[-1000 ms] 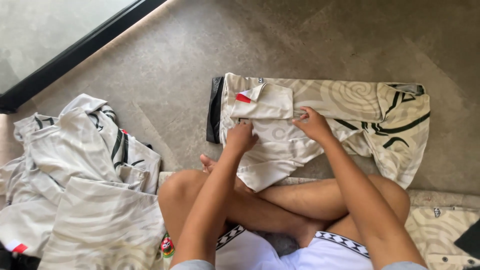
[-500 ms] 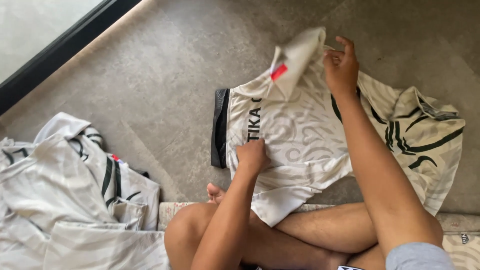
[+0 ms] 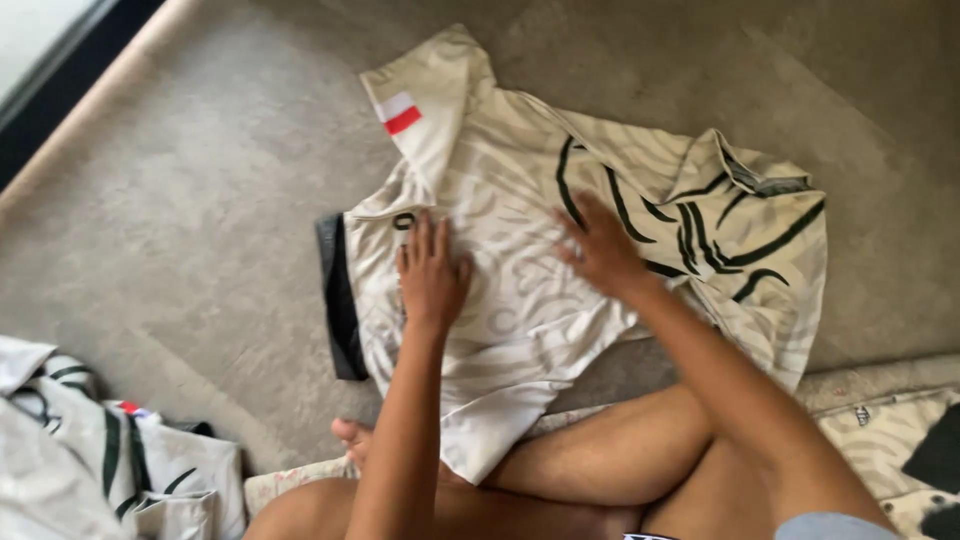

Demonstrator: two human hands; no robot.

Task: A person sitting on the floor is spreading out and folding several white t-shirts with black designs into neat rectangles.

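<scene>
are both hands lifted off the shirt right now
No, the left hand and right hand both lie flat, palms down, on the cream shirt spread on the carpet.

Shirt on carpet before crossed legs; pile of shirts far left.

Grey carpet floor carrying clothes

A cream jersey with black stripes is lying spread near the floor's middle; a heap of similar white garments is sitting at its lower left corner; another patterned piece is lying at the lower right edge.
</scene>
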